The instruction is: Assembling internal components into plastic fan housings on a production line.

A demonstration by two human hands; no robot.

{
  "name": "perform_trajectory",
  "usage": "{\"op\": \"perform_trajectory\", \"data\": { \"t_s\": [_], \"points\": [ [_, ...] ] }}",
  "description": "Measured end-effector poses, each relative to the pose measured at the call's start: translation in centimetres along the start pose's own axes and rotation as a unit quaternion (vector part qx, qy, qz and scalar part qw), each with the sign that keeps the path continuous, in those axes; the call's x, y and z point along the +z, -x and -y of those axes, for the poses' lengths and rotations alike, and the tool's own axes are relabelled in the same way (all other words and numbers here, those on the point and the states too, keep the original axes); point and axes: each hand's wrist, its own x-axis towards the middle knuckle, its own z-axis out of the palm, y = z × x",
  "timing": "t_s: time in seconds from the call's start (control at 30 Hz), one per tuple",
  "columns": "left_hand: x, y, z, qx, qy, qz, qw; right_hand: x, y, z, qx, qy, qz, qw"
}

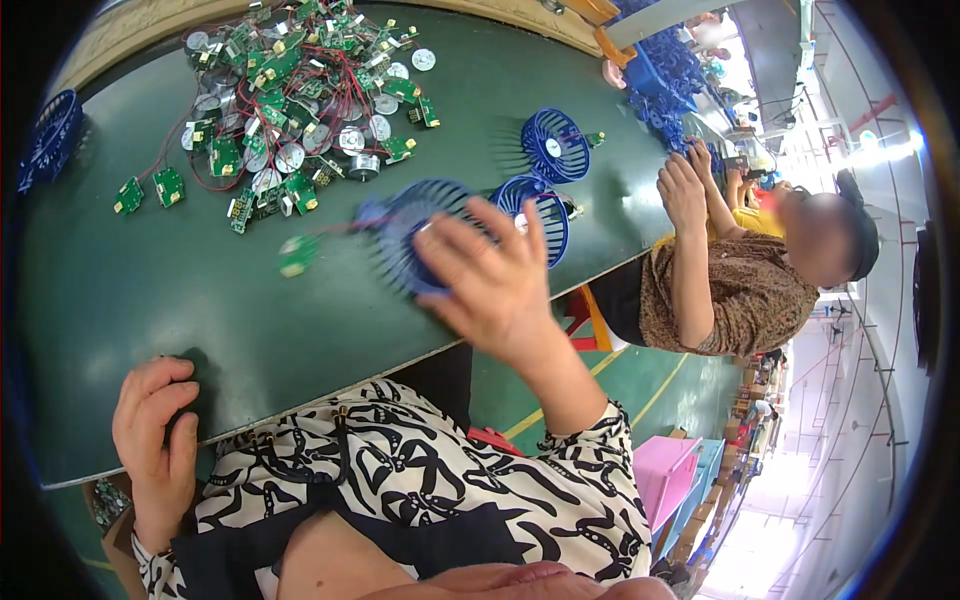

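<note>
Head view: we are looking down on a green counter (235,310), with a blue slotted basket (412,222) lying at about 10 o'clock from the middle of our right hand (500,280), partly beneath its fingers. The basket is appearing nearly round and blurred, so we are finding no clear long axis; a red wire (345,228) is running from it toward roughly 9 o'clock, ending near a small green circuit board (295,256). Our right hand is clearly the nearer one. Its fingers are fanning loosely over the basket's near right side, moderately wide, but the blur is hiding whether they are gripping it or merely touching.

Our left hand (158,420) is resting at the counter's near edge, well apart at about 8 o'clock from the basket, its fingers half curled, its thumb standing off, and nothing showing in it. Two more blue baskets (557,147) are sitting near our right hand, toward 1 o'clock, while a heap of motors and boards (280,110) is spreading toward 10 o'clock, beyond the basket.
</note>
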Motion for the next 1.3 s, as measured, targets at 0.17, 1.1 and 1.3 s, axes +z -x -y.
{"op": "perform_trajectory", "data": {
  "t_s": [0.17,1.1,1.3],
  "points": [
    [-0.8,0.7,0.9,0.023,-0.028,-0.003,0.999,0.6,-2.1,-4.6,0.072,0.176,0.003,0.982],
    [-37.1,35.6,17.8,-0.096,-0.222,-0.875,0.419,1.3,-21.0,35.9,-0.479,-0.419,0.061,0.769],
    [-40.8,35.4,21.7,-0.170,-0.006,-0.877,0.450,6.1,-23.1,43.3,-0.344,-0.434,0.084,0.828]
  ]
}}
